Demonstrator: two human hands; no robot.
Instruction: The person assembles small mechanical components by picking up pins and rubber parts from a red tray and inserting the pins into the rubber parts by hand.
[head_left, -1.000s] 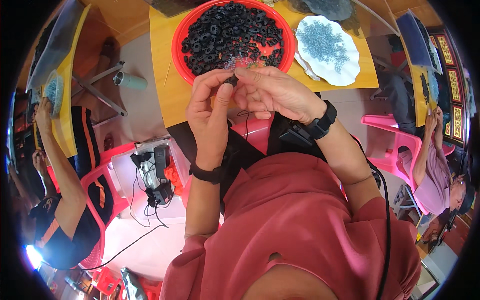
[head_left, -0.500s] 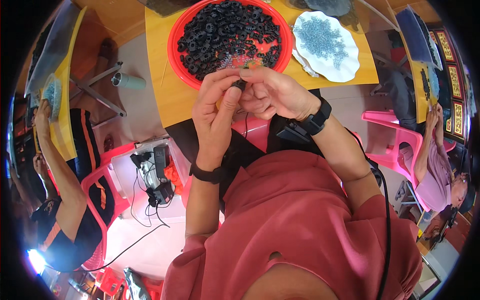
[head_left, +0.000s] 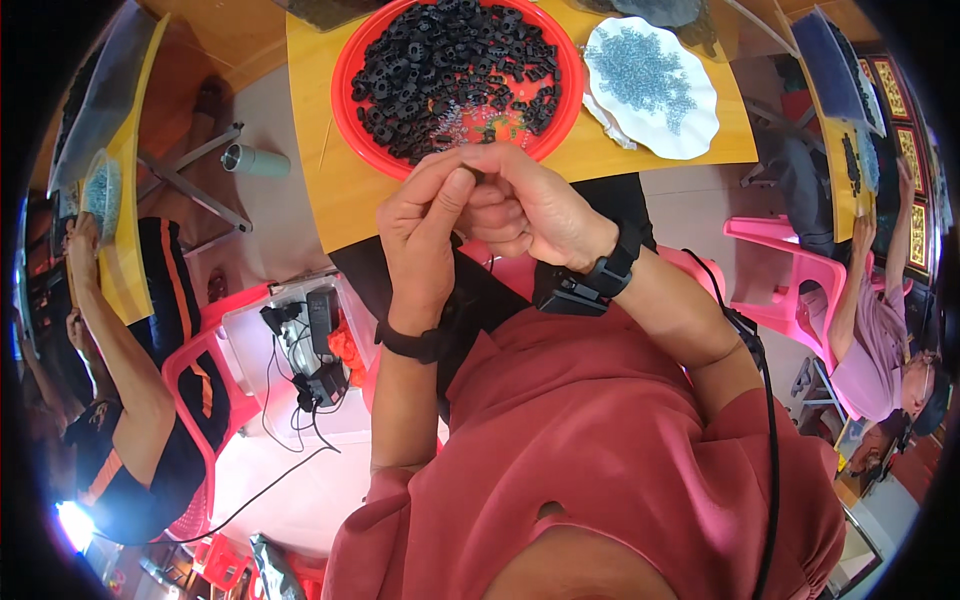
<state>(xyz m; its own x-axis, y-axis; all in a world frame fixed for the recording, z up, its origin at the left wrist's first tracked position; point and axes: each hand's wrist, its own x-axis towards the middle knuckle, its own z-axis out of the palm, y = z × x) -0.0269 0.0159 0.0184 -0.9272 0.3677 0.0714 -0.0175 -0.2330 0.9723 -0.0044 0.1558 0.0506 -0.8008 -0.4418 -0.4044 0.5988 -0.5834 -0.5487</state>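
Observation:
My left hand [head_left: 425, 235] and my right hand [head_left: 525, 205] meet just in front of the table edge, fingertips pinched together on a small black part [head_left: 476, 174] that is mostly hidden between them. Right behind them a round red tray [head_left: 350, 70] sits on the yellow table [head_left: 325, 195], heaped with several small black ring-shaped parts [head_left: 450, 70]. To the tray's right lies a white scalloped plate [head_left: 700, 130] holding a pile of tiny grey-blue pieces [head_left: 640, 72].
A person in black and orange [head_left: 130, 400] sits at the left beside another yellow table [head_left: 125, 270]. Another person in pink [head_left: 885, 340] sits at the right near a pink plastic chair [head_left: 790, 270]. A white box with chargers and cables [head_left: 300, 350] stands below left.
Both hands have drawn slightly back from the tray toward my body, still pinched together on the small part. The fingers have closed in tighter around it.

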